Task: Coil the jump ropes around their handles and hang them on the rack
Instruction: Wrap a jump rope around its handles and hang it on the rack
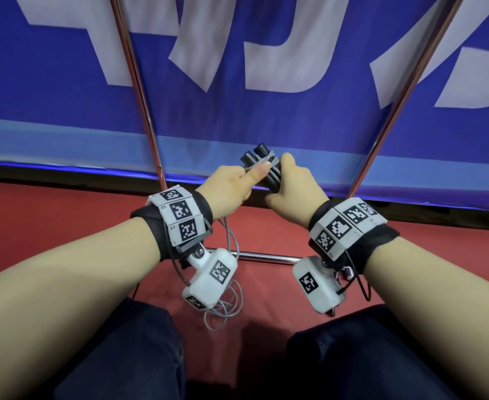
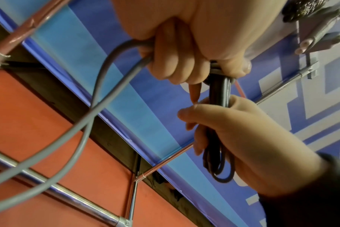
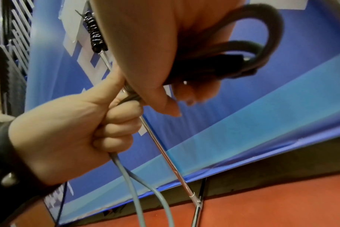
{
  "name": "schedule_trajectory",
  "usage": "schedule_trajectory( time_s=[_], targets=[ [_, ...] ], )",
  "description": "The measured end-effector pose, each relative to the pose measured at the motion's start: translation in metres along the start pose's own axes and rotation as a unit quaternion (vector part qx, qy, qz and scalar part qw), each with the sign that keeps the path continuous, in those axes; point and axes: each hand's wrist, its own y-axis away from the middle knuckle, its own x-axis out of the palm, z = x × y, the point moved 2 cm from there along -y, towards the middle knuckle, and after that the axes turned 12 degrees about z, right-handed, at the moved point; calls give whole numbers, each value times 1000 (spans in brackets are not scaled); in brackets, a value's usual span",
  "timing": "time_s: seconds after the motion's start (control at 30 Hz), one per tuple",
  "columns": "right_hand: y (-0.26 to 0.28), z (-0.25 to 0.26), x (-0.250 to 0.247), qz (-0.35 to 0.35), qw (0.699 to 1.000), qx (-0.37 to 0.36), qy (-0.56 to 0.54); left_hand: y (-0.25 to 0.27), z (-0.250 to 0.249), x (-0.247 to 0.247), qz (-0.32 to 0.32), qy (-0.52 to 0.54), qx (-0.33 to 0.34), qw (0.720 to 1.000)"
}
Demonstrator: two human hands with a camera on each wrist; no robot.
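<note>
While the right hand (image 1: 288, 194) clasps the black handles (image 1: 262, 166), the left hand (image 1: 228, 187) grips the grey rope (image 2: 99, 86).

A black fabric band (image 1: 162, 226) is worn on each bare forearm, overlaid with white blocks printed with black square codes (image 1: 342, 228). A white camera housing (image 1: 211, 280), likewise marked, is hung beneath each wrist, with thin black cables attached. Dark blue trousers (image 1: 127, 350) are worn.
</note>
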Motion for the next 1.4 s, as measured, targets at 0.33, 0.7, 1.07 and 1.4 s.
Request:
schedule_trajectory(
  time_s=[0.33, 0.7, 1.07, 1.4],
  targets=[
    [3, -1, -7, -17, 999, 47, -23, -7, 6, -1, -16, 43, 21, 999],
    [-3, -31, -24, 35, 966, 110, 232, 10, 11, 29, 234, -204, -39, 950],
    [15, -11, 22, 217, 881, -27, 421, 4, 9, 1, 59, -433, 61, 898],
    [41, 17, 8, 200, 876, -197, 392, 6, 14, -3, 198, -290, 24, 936]
  ],
)
